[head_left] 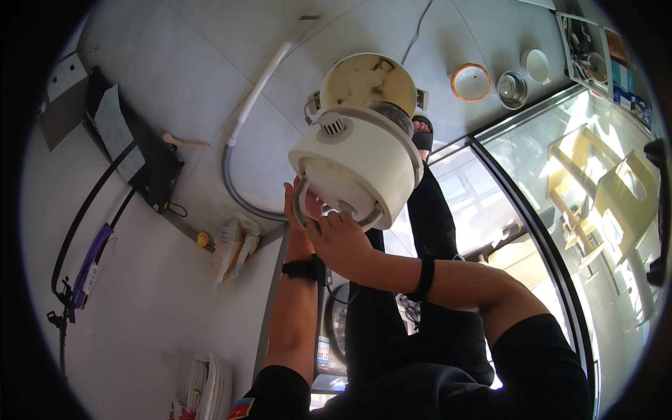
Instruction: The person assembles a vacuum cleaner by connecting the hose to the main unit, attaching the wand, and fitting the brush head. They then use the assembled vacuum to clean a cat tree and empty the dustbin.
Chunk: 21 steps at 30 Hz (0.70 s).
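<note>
A white, rounded vacuum cleaner head (364, 157) with a curved carry handle (300, 204) is tilted in front of me, its handle side toward me. My left hand (297, 210) grips the handle at its left side, partly hidden by it. My right hand (341, 241) is closed at the handle's near part, fingers bent over it beside a round knob. Just beyond the head, overlapped by it, stands the open vacuum drum (367, 82), with dark dirt on its pale inside and latches on its sides. A dark filter part (393, 115) shows at the head's far edge.
A grey hose with a pale wand (255, 98) lies curved on the tiled floor at left. Bowls, one orange-rimmed (471, 82) and one metal (512, 89), stand at far right. A glass partition's dark frame (521, 189) runs along the right. A black bag-like object (129, 140) leans left.
</note>
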Tool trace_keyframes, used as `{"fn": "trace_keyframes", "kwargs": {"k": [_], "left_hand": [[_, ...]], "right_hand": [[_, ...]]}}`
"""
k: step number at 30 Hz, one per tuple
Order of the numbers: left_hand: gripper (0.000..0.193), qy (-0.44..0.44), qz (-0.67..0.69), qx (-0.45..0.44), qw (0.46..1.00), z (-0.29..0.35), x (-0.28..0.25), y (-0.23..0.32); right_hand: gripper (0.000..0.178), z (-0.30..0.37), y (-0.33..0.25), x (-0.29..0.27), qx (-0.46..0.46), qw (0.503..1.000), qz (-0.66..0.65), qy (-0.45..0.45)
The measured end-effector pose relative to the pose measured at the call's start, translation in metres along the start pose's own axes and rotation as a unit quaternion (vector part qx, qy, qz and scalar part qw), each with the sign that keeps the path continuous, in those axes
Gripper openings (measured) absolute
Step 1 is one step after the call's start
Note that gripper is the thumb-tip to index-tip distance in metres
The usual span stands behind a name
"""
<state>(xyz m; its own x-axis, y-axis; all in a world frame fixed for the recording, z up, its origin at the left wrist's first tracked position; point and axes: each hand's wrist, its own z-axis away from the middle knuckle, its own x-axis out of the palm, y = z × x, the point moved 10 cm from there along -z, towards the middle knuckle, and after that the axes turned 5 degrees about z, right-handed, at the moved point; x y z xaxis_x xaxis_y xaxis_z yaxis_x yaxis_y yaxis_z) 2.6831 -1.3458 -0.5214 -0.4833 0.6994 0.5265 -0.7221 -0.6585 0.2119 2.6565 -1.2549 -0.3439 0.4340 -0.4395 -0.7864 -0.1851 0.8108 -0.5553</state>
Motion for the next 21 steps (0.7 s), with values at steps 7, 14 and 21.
{"fn": "trace_keyframes", "kwargs": {"k": [7,14,21], "left_hand": [[0.060,0.071,-0.023,-0.002,0.997,-0.013,0.004,0.012],[0.057,0.154,0.011,-0.005,0.988,-0.035,-0.014,0.009],[0.052,0.194,-0.099,-0.015,0.976,-0.022,-0.005,0.020]], "right_hand": [[0.036,-0.019,0.003,0.004,0.001,0.996,-0.009,-0.088],[0.019,-0.037,-0.009,0.016,-0.049,0.976,0.021,-0.209],[0.026,-0.057,-0.022,-0.001,-0.139,0.968,0.045,-0.203]]}}
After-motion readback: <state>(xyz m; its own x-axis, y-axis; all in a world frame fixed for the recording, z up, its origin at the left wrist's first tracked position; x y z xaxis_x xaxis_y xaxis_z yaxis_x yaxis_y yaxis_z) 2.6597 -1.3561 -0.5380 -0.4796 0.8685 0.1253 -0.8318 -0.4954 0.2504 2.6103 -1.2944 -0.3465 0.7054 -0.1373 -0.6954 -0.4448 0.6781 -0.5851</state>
